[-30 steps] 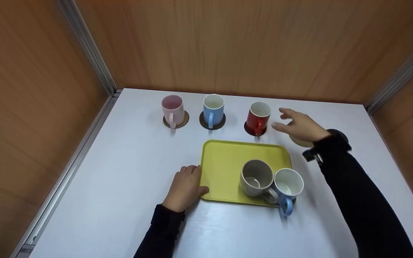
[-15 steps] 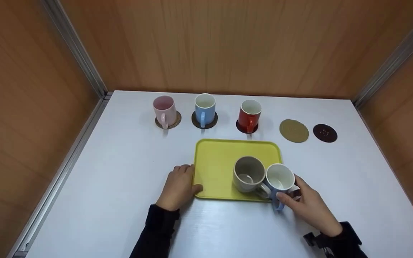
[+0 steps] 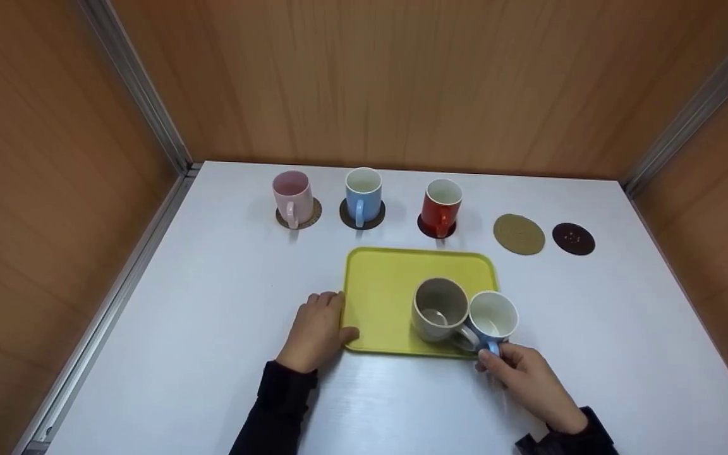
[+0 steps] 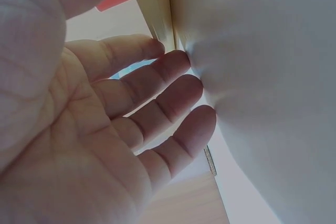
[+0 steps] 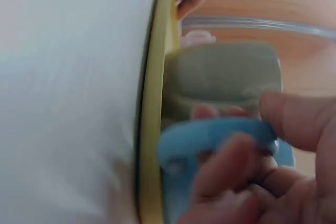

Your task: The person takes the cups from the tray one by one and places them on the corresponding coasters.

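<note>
In the head view, my left hand (image 3: 315,332) rests at the left edge of a yellow tray (image 3: 373,297), thumb at its front corner. The left wrist view has its fingers lightly bent, fingertips on the white table. My right hand (image 3: 531,382) pinches the handle (image 5: 220,135) of a light blue mug (image 3: 493,316) with a white inside. This mug stands upright at the tray's front right corner. Close against its left side, a larger grey-beige mug (image 3: 430,330) stands on the tray, its handle pointing toward the blue mug.
Behind the tray, a pink mug (image 3: 297,202), another blue mug (image 3: 367,205) and a red mug (image 3: 436,215) stand on round coasters. Two bare coasters lie to their right, one tan (image 3: 519,234), one dark (image 3: 574,239). Wooden panels (image 3: 376,82) enclose the table (image 3: 212,284).
My right hand has come from beside the red mug down to the front blue mug, then from its right side onto its handle. The left hand stays at the tray's edge.
</note>
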A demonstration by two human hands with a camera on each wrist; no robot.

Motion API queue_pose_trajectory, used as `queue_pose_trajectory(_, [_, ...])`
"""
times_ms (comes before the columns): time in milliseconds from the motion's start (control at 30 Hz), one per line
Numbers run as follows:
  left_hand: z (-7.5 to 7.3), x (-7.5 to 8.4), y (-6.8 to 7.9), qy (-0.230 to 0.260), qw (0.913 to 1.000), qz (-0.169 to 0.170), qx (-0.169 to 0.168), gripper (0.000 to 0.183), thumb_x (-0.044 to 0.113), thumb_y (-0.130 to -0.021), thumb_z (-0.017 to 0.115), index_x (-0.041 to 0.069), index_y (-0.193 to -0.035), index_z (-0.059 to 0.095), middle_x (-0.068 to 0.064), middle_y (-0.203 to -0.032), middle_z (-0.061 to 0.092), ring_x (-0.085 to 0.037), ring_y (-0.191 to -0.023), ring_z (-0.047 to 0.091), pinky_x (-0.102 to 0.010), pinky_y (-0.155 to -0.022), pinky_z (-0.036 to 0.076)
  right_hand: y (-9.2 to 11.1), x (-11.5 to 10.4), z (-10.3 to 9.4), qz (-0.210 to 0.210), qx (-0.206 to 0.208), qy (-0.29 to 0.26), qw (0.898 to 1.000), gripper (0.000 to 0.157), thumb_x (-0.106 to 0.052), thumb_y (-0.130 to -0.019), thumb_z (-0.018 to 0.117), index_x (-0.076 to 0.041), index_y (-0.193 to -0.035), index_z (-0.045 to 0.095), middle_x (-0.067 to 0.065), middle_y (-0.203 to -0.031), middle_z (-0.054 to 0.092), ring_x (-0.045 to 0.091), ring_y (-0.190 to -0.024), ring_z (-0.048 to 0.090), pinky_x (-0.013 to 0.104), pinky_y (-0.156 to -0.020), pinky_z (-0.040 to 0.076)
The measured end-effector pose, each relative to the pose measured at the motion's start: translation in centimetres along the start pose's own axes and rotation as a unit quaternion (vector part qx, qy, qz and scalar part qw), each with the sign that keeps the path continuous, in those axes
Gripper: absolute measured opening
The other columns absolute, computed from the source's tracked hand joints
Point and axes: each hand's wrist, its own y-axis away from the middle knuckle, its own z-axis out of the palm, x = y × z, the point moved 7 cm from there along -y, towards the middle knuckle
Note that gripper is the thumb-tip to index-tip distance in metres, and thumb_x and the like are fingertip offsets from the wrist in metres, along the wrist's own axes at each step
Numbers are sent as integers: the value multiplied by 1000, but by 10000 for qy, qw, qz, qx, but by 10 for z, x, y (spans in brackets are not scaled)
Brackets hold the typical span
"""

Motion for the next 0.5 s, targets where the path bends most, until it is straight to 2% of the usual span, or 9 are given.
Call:
queue_pose_trajectory(100, [0, 1, 0, -13, 10000, 28, -5, 74, 31, -92, 85, -8, -148, 56, -27, -140, 64, -44, -130, 58, -57, -109, 50, 0, 5, 5, 144, -446, -783, 9958, 46, -41, -111, 57, 3, -112, 69, 3, -97, 72, 10, -67, 53, 22, -59, 44])
queue_pose_trajectory(167, [0, 1, 1, -37, 10000, 35, -18, 74, 32, -92, 85, -7, -148, 56, -27, -140, 64, -44, -130, 58, -57, -109, 50, 1, 7, 8, 175, -601, -1115, 9918, 47, -41, -113, 52, 3, -110, 66, 2, -98, 70, 10, -67, 55, 22, -58, 45])
queue_pose_trajectory(333, [-1, 2, -1, -70, 9999, 91, 20, 74, 30, -91, 86, -8, -147, 56, -27, -139, 65, -44, -128, 59, -57, -108, 50, 4, 9, 12, 202, -792, -1645, 9830, 44, -43, -116, 42, -6, -106, 62, -2, -98, 65, 11, -76, 59, 24, -66, 51])
queue_pose_trajectory(500, [1, 2, 1, -76, 9999, 119, 68, 74, 31, -91, 85, -8, -147, 56, -27, -139, 65, -44, -129, 59, -56, -107, 50, 6, 8, 12, 182, -870, -2025, 9752, 41, -43, -117, 38, -10, -105, 58, -2, -97, 63, 13, -84, 62, 27, -75, 54])
